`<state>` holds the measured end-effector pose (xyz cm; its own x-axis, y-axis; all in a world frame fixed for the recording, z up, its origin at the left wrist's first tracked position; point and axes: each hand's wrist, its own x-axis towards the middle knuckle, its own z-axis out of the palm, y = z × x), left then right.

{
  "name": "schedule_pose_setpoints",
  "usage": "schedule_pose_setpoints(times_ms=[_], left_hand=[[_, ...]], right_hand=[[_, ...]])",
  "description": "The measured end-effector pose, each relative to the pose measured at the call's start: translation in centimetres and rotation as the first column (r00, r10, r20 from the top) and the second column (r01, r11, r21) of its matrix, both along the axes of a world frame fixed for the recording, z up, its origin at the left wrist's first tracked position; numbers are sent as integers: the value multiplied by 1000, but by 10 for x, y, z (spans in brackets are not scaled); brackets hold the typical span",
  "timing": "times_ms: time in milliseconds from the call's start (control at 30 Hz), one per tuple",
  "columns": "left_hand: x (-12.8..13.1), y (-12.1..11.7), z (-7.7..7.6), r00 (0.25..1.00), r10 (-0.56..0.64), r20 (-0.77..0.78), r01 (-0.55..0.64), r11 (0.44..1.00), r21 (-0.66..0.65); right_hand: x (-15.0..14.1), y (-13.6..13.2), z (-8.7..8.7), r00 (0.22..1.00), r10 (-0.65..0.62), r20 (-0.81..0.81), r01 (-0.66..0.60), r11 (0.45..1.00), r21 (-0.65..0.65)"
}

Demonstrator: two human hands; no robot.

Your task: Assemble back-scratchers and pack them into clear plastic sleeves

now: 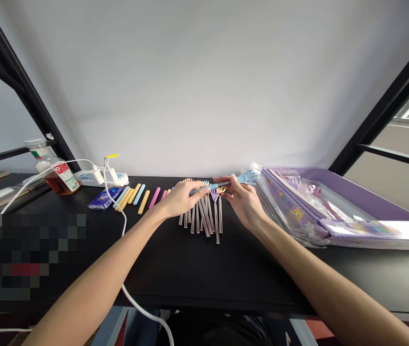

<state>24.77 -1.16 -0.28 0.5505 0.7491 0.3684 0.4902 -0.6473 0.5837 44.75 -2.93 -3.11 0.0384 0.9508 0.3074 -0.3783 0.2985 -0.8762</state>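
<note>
My left hand [182, 198] and my right hand [242, 199] are closed on the two ends of one small blue hand-shaped stick [226, 183], held level above the black table [204, 269]. The left fingers pinch its blue handle, the right fingers grip near its blue claw head [248, 178]. Right beneath lies a fan of several metal-shafted sticks [204, 216], one with a purple claw head [214, 194].
Several pastel handles [140, 196] lie in a row left of the sticks, beside a blue packet [102, 199]. Further left stand a power strip [98, 178] with a white cable [123, 226] and a bottle [55, 173]. A purple tray [355, 192] with plastic-wrapped packs [298, 211] lies to the right.
</note>
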Motion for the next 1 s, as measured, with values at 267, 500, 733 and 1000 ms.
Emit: schedule_pose_setpoints(times_ms=[267, 500, 733, 1000], left_hand=[[-15, 7, 0, 977, 136, -166, -78, 946, 314], [7, -4, -10, 942, 229, -245, -86, 871, 484], [-6, -1, 2, 898, 280, -338, -101, 881, 462], [-32, 14, 13, 868, 260, -423, -171, 956, 238]], right_hand=[[32, 4, 26, 993, -112, 24, 114, 988, -101], [32, -1, 25, 970, -113, 215, 84, 987, 141], [33, 6, 23, 984, -181, -2, 181, 983, -11], [46, 20, 26, 849, -345, -401, 330, 938, -107]])
